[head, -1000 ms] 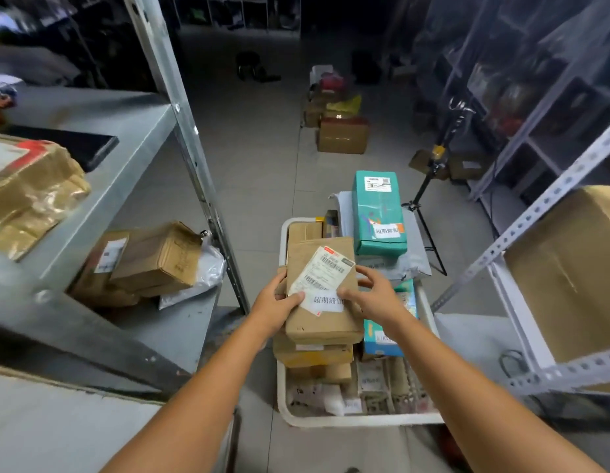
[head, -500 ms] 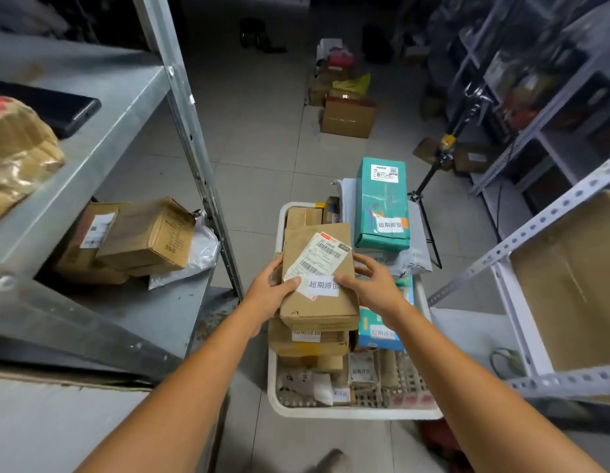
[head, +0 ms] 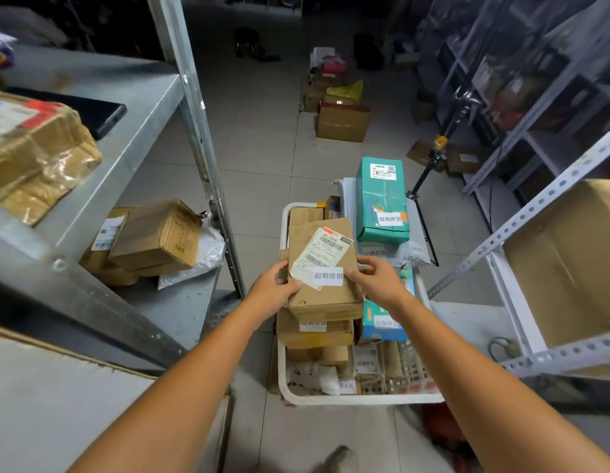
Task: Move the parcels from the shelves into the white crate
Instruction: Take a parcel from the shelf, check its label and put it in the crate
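Over the white crate (head: pixel 365 399), both hands hold a flat brown parcel (head: pixel 325 291) with a white label on its top face. The left hand (head: pixel 274 289) grips its left edge with the thumb on top, and the right hand (head: pixel 378 285) clasps its right edge the same way. The parcel is at the top of a stack of brown boxes in the crate's left half, a teal box (head: pixel 382 199) lies on the heap at the crate's far right, and left of the crate more brown parcels (head: pixel 157 235) sit on a grey shelf (head: pixel 191 302).
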Demonstrator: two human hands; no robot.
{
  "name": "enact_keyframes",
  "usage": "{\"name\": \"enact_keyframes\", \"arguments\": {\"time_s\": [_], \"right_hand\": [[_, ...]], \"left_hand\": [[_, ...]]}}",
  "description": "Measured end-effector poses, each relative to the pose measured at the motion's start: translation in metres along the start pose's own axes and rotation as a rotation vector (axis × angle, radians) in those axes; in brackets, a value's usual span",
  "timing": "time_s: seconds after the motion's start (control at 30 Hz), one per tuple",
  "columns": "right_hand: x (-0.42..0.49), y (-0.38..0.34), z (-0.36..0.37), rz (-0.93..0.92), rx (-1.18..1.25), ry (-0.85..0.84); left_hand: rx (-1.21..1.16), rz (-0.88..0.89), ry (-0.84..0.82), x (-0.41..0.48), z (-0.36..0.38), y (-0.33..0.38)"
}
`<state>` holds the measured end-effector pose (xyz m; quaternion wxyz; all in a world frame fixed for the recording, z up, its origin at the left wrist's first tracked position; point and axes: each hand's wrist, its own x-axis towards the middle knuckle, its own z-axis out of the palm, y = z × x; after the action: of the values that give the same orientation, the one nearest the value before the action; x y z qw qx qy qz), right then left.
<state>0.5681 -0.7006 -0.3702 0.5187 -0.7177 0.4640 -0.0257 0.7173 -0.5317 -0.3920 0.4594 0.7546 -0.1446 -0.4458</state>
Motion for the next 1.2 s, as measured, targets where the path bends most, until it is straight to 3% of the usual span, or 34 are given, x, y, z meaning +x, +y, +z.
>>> {"name": "enact_keyframes", "arguments": {"time_s": [0.33,0.6,0.87,1.2], "right_hand": [[-0.061,0.000,-0.050,-0.043,-0.363,0.117],[-0.146,0.041,-0.128,-0.006,-0.523,0.239],[-0.260,0.127,-0.223,0.098,-0.428,0.360],[-0.433,0.286,-0.330,0.359,-0.248,0.610]], "left_hand": [[0.532,0.185,0.031,-0.033,0.003,0.036],[0.918,0.406,-0.046,-0.084,0.061,0.080],[1.050,0.586,-0.124,-0.153,0.199,0.119],[1.310,0.794,-0.528,-0.258,0.443,0.111]]}}
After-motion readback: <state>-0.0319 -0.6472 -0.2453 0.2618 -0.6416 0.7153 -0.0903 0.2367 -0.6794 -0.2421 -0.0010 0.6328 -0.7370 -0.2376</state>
